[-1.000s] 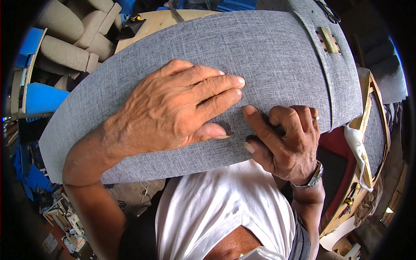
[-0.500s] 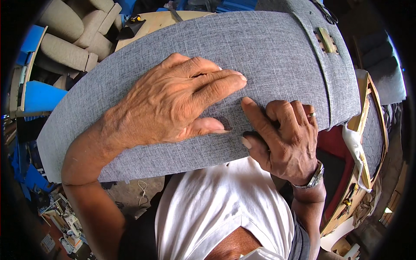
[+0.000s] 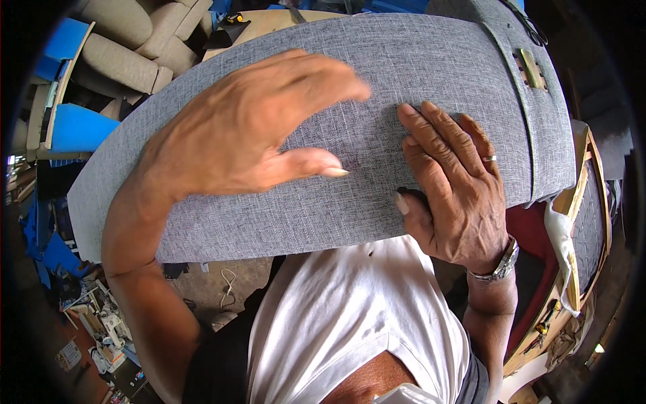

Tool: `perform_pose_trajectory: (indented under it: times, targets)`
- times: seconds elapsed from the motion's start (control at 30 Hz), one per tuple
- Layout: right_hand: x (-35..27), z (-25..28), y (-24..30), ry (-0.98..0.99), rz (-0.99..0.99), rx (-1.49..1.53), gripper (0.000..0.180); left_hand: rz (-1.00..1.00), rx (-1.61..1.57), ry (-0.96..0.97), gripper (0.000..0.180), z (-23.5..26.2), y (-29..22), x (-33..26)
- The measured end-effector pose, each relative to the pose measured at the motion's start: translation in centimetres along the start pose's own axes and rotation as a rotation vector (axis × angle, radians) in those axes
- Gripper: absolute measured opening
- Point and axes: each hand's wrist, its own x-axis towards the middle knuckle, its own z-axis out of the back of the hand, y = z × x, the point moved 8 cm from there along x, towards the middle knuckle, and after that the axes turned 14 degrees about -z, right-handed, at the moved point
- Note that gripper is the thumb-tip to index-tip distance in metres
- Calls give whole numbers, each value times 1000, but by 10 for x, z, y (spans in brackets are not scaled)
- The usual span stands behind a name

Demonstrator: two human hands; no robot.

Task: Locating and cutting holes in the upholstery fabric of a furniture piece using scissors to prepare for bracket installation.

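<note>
A long panel covered in grey woven fabric (image 3: 417,74) lies across the view in front of my chest. My left hand (image 3: 242,128) hovers flat over its middle with the fingers spread, slightly blurred; whether it touches the fabric I cannot tell. My right hand (image 3: 451,182) rests palm down on the panel's near right part, fingers extended and apart, thumb hooked at the lower edge. A ring and a metal wristwatch (image 3: 498,266) are on that hand. A small metal bracket (image 3: 530,67) is fixed at the panel's right end.
Beige cushions (image 3: 121,40) and blue foam pieces (image 3: 77,128) are stacked at the upper left. A wooden furniture frame (image 3: 579,236) with red fabric stands on the right. Clutter and a white cord (image 3: 229,283) lie on the floor at lower left.
My left hand has lifted and swept up and to the right over the fabric. My right hand has uncurled and slid farther up onto the panel, fingers now flat.
</note>
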Motion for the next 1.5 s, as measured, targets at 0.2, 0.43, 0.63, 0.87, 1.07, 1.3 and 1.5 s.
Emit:
perform_pose_trajectory:
  times: [0.2, 0.43, 0.63, 0.87, 1.07, 1.3, 1.5]
  targets:
    - [1, 1, -1, -20, 4, -1, 48, -10, 218, 144, 90, -21, -51, -22]
    - [1, 0, -1, -15, -30, -30, 51, 105, 255, 212, 97, -28, -50, -26]
    - [1, -1, -2, -7, -34, -39, 54, 164, 246, 195, 102, -24, -40, -22]
    - [3, 0, -4, 8, -38, -18, 52, 164, 260, 198, 104, -22, -43, -23]
    - [2, 0, -2, 0, -39, -25, 51, 243, 208, 159, 108, -20, -31, -25]
    - [2, 1, -1, -7, -50, -9, 50, 184, 215, 168, 107, -19, -35, -25]
    - [3, 0, -1, 12, -29, -19, 53, 157, 233, 192, 98, -20, -40, -24]
